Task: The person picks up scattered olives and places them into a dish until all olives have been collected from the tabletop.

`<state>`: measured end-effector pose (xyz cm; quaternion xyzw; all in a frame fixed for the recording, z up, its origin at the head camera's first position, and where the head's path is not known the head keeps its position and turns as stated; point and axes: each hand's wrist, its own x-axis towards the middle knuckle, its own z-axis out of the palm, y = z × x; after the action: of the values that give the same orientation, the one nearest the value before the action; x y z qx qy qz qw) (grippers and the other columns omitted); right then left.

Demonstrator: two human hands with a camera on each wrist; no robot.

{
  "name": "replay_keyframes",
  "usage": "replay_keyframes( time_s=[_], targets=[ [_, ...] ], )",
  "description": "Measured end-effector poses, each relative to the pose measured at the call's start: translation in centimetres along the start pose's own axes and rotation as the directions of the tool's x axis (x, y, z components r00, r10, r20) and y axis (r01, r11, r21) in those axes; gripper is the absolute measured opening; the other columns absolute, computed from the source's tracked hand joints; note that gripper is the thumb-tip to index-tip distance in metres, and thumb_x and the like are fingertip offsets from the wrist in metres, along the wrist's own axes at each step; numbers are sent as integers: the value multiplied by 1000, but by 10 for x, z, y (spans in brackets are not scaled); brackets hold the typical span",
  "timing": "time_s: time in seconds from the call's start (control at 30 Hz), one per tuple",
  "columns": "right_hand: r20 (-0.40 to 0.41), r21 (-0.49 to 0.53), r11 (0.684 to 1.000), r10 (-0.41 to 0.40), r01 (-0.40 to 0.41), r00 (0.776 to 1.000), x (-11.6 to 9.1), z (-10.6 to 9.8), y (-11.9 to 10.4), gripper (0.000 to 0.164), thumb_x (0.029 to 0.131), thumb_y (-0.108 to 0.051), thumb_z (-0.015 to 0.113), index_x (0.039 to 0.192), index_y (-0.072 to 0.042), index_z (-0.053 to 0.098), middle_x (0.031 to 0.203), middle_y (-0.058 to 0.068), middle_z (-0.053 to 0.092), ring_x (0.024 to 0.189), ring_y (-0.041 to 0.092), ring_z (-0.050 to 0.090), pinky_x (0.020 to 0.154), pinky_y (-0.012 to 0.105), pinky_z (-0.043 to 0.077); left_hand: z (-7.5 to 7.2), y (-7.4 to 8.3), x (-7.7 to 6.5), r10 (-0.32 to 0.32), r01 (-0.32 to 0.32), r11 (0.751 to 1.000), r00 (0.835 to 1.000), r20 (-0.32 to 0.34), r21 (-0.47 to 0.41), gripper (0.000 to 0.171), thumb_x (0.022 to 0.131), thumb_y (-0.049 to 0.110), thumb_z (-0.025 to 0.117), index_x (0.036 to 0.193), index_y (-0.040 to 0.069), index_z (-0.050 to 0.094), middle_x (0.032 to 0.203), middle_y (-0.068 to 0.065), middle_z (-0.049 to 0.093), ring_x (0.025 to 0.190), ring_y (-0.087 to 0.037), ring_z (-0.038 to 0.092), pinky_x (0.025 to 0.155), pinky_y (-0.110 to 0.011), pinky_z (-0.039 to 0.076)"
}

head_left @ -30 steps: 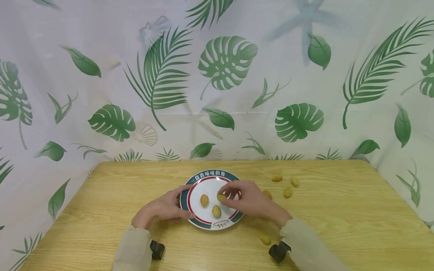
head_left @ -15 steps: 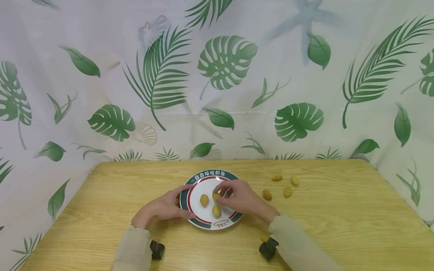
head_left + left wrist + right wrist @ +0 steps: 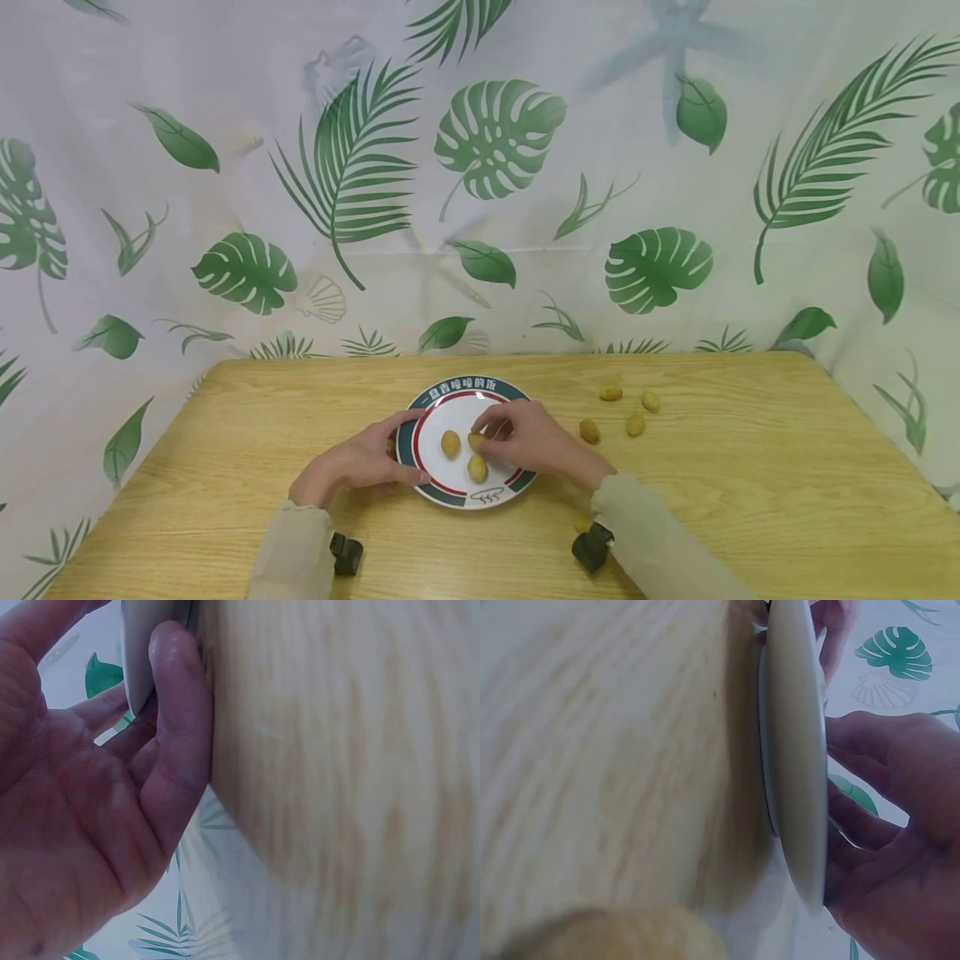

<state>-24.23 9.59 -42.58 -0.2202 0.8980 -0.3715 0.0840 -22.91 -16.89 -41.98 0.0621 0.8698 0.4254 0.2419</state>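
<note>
In the head view a round white plate (image 3: pixel 432 421) with a dark green band and red ring rests on the table. My left hand (image 3: pixel 363 457) holds its left rim, with the thumb over the edge; in the left wrist view a finger (image 3: pixel 180 697) curls below the rim. My right hand (image 3: pixel 536 437) pinches a small yellow-brown oval fruit (image 3: pixel 475 439) low over the plate. Two similar oval fruits, one left (image 3: pixel 450 444) and one nearer me (image 3: pixel 477 468), lie on the plate. The right wrist view shows the plate (image 3: pixel 795 750) edge-on, hiding my right fingertips.
Several more oval fruits (image 3: pixel 589 431) lie on the wooden table (image 3: pixel 750 467) right of the plate. One fruit (image 3: pixel 582 527) is mostly hidden by my right wrist's camera. A brown object (image 3: pixel 392 447) shows between my left hand and the plate. Leaf-printed cloth (image 3: pixel 525 292) hangs behind.
My right hand has moved slightly left with the pinched fruit, towards the plate's middle, uncovering a fruit on the table. My left hand and the plate stay put.
</note>
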Motion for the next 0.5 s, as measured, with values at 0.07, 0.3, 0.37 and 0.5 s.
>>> replay_keyframes(
  time_s=[0.07, 0.3, 0.37, 0.5],
  targets=[
    [2, 12, 1000, 22, -22, 1000, -1, -2, 0, 13, 90, -23, 79, 103, -18, 77, 93, -5, 70, 87, 12, 61, 77, 25, 52, 0, 0, 0, 0, 0, 1000, 1000, -1, -5, 94, 80, 21, 88, 158, 24, 37, 142, -15, 48, 96, -22, 59, 69, -30, 54],
    [-2, 17, 999, 51, -51, 999, -7, -14, 0, 16, 92, -17, 76, 108, -16, 76, 99, -3, 70, 87, 13, 60, 76, 24, 52, 0, -2, 2, 11, -11, 1000, 1000, -6, -21, 94, 79, 18, 88, 158, 23, 37, 139, -15, 50, 97, -22, 60, 70, -31, 55],
    [-3, 7, 1000, 29, -29, 1000, -10, -17, 1, 17, 92, -16, 75, 109, -15, 76, 98, -3, 70, 86, 13, 59, 75, 24, 52, 0, -2, 2, 12, -12, 1000, 1000, -7, -27, 94, 78, 19, 88, 158, 23, 38, 138, -14, 50, 98, -22, 59, 70, -31, 55],
    [6, -3, 1000, -27, 27, 1000, -16, -26, 4, 20, 93, -16, 75, 112, -12, 76, 98, -3, 70, 86, 14, 58, 75, 23, 51, 0, -2, 2, 15, -15, 1000, 1000, -3, -23, 94, 78, 19, 89, 157, 23, 39, 137, -15, 51, 96, -22, 60, 69, -31, 55]
  ],
)
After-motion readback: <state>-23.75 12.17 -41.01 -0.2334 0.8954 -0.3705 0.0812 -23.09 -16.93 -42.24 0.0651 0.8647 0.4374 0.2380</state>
